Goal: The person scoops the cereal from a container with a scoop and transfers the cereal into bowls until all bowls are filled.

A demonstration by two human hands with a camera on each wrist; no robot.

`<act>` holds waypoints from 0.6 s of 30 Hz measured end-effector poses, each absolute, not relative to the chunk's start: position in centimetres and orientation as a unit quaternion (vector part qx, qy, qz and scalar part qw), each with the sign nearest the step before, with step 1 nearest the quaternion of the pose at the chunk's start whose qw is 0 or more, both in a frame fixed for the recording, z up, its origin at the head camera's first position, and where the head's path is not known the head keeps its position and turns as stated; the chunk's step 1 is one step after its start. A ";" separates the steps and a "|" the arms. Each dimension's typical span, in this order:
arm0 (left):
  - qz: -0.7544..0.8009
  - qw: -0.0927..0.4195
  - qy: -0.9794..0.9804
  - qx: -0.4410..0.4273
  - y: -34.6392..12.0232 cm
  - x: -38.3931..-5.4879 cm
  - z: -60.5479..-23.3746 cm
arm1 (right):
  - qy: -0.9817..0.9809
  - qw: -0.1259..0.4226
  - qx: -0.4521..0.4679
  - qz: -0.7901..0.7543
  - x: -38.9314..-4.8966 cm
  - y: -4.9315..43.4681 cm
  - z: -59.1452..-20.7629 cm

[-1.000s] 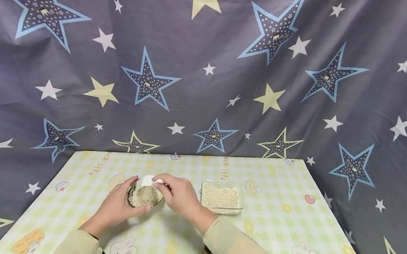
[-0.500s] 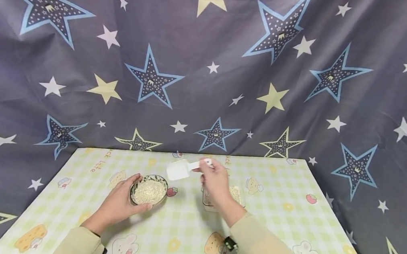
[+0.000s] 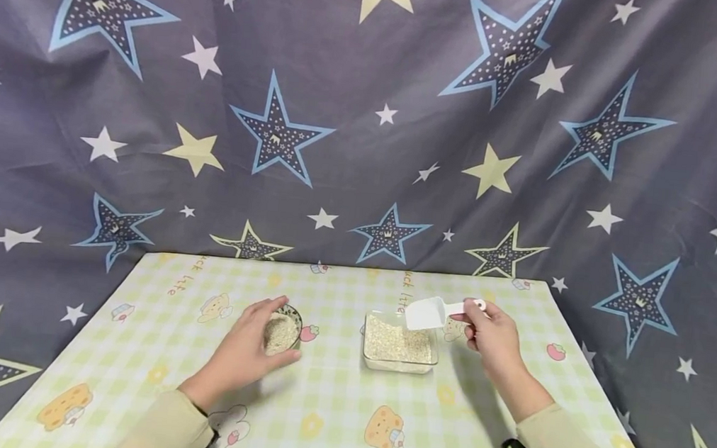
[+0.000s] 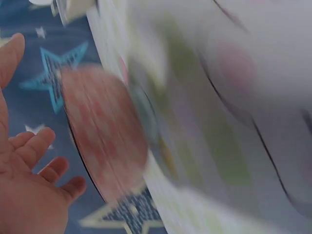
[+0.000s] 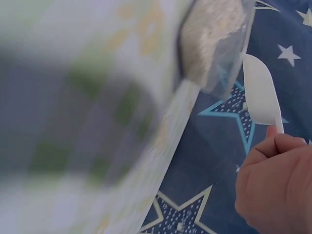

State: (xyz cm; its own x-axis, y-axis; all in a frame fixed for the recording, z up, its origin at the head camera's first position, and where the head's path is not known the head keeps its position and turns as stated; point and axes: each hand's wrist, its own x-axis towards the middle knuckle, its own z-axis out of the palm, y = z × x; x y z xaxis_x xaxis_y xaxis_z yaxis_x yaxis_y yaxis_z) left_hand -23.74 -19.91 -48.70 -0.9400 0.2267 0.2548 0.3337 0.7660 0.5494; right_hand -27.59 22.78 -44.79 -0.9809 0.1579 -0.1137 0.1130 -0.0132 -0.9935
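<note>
A round patterned bowl (image 3: 282,332) of pale oats stands on the left of the table. My left hand (image 3: 247,346) is beside it, partly hiding it in the head view. In the left wrist view, that hand's fingers (image 4: 35,148) are loosely bent and apart from the bowl (image 4: 105,131), whose side looks reddish and blurred. My right hand (image 3: 494,337) pinches the handle of a white scoop (image 3: 425,314). The scoop is over the back right rim of a clear rectangular container (image 3: 399,366) holding similar flakes. No flakes are visible on the scoop.
A green-and-white checked cloth (image 3: 308,429) with cartoon prints covers the table. Behind it hangs a dark curtain (image 3: 346,216) with stars, right along the table's back edge.
My right hand has carried the scoop from the bowl, up and right, to the container. The left hand, earlier round the bowl, has come away from its side. The camera view has shifted slightly.
</note>
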 end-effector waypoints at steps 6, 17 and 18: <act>-0.309 0.062 -0.930 -0.192 -14.9 -24.2 -47.8 | -0.736 0.020 -0.071 0.673 -27.3 23.7 -44.9; -0.302 0.008 -0.926 -0.226 -8.4 -26.8 -48.8 | -0.754 0.015 -0.055 0.654 -28.0 22.6 -46.3; -0.299 0.005 -0.927 -0.225 -8.2 -27.0 -48.9 | -0.756 0.015 -0.054 0.653 -28.0 22.4 -46.5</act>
State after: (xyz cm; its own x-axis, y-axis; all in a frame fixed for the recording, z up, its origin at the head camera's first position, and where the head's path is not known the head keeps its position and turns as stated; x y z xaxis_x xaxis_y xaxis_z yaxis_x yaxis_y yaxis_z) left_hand -27.00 -8.21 -48.95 -0.8984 0.4150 0.1438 0.4209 0.7198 0.5520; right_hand -28.04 22.42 -46.55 -0.9937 0.1013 -0.0481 0.0624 0.1424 -0.9878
